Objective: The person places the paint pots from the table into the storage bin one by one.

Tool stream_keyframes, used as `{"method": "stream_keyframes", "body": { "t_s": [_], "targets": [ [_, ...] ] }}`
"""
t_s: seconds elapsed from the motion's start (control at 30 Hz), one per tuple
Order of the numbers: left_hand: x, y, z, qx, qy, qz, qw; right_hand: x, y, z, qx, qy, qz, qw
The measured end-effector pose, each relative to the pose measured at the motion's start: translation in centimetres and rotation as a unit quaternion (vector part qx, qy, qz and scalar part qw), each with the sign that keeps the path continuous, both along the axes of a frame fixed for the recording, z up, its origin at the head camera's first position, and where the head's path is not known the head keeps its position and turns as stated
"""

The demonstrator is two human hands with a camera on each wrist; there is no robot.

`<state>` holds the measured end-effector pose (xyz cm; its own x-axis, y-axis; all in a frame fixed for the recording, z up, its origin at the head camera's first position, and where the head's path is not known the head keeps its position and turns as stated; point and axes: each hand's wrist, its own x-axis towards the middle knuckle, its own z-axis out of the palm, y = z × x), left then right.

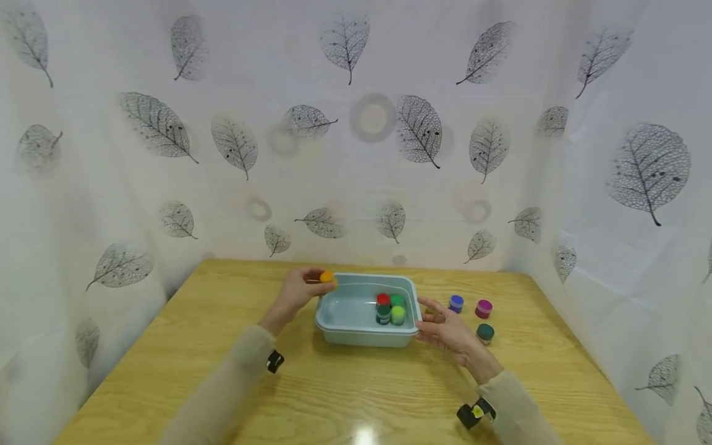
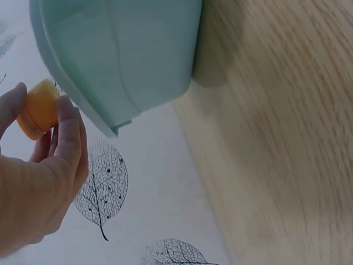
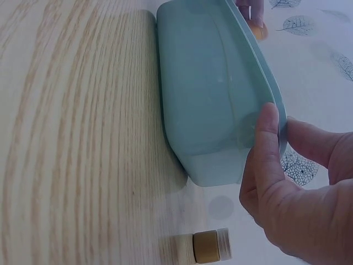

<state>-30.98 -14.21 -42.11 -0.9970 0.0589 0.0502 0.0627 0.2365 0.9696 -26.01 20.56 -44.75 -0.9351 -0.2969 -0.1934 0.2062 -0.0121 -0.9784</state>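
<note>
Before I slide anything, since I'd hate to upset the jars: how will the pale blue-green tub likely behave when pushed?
The tub seems fairly stiff: its rim looks unbent where the right hand grips. It seems unlikely to tip, being broad and low. The four jars inside may slide, with open space to their left.

wooden table [image 1: 334, 389], pale blue tub [image 1: 361, 339], small jars [image 1: 484, 309]

In the left wrist view, the pale blue-green plastic tub [image 2: 154, 49] runs off the top edge, its contents hidden. At the right wrist view's upper right, the left hand [image 3: 253, 10] is cut off and the small round orange jar [image 3: 257, 30] blurred. In the head view, both beige fabric sleeves [image 1: 222, 386] leave the bottom edge.
</note>
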Motion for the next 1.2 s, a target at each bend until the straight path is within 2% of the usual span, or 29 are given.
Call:
{"method": "stream_keyframes", "body": {
  "t_s": [0.17,0.43,0.77,0.97,1.2],
  "targets": [
    [0.2,0.9,-0.2,-0.001,0.011,0.005,0.9999,0.0,0.0,0.0,-0.004,-0.002,0.0,1.0],
    [0.6,2.9,-0.7,-0.027,0.023,0.014,0.9993,0.0,0.1,0.1,-0.003,-0.001,0.003,1.0],
    [0.9,4.5,-0.8,-0.02,0.046,0.037,0.9981,0.0,-0.1,0.2,0.001,-0.006,-0.002,1.0],
    [0.5,5.3,-0.9,-0.043,0.039,0.023,0.998,0.0,0.0,0.3,-0.003,-0.008,-0.002,1.0],
    [0.1,6.4,-1.0,-0.046,0.008,0.007,0.9989,0.1,-0.1,0.3,0.002,-0.006,-0.004,1.0]
  ]
}}
